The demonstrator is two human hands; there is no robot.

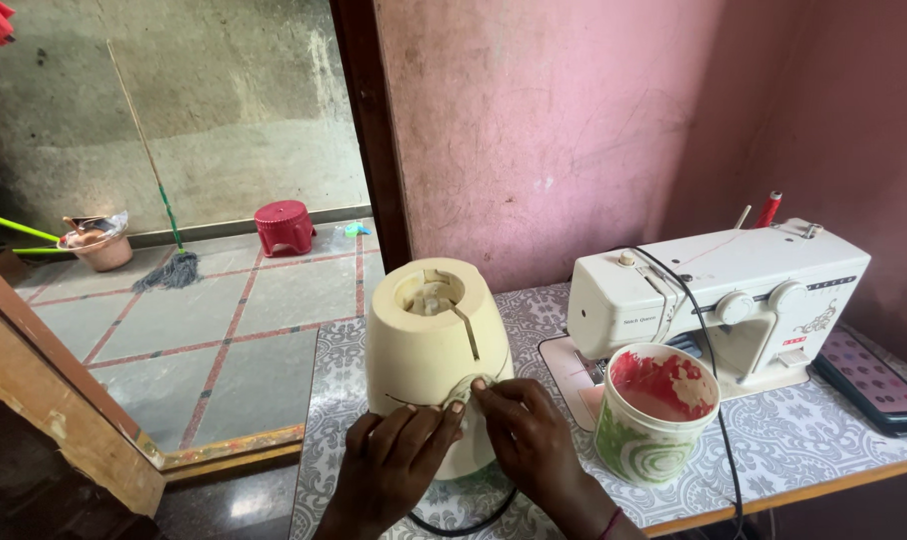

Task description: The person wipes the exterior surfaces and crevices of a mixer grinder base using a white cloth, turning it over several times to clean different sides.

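Here the cream mixer base [429, 345] is steadied on the patterned table [774, 450] by the left hand [394, 465], fingers curled against it, while the right hand [524, 430] pinches its front knob [461, 392] narrowly.

One cream plastic mixer base [429, 350], one white sewing machine [724, 300], one green-patterned plastic tub [654, 420], one red stool [285, 226], two hands: left hand [389, 470], right hand [529, 430].

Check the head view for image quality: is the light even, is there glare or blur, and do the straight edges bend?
Head view: soft daylight, brighter on the tiled floor outside; a small glare patch on the dark surface at bottom left; the cream mixer base, left hand and right hand are sharp; the door frame leans, showing wide-angle distortion.
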